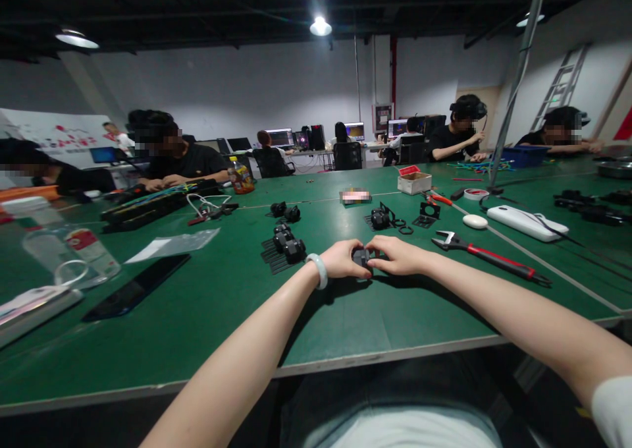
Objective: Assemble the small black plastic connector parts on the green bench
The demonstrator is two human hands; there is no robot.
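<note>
While both hands (340, 260) (395, 255) grip, black part (361, 257) between

Left fingers (356, 271), right fingers (382, 264) around black part (361, 257); green table (222, 323), wrench (494, 257)

White, round ceiling lamps (320, 26) light a dim room, the central one flaring; dark shadows lie beneath the bare forearms (251, 349) on the green, flat tabletop (395, 319); stretching and blur mark the edges

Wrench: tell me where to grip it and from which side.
Probably mid-handle, from above on the person's right: the wrench seems to lie flat, its long red-and-black handle slanting right and toward the person, while its wider metal head points left.
</note>
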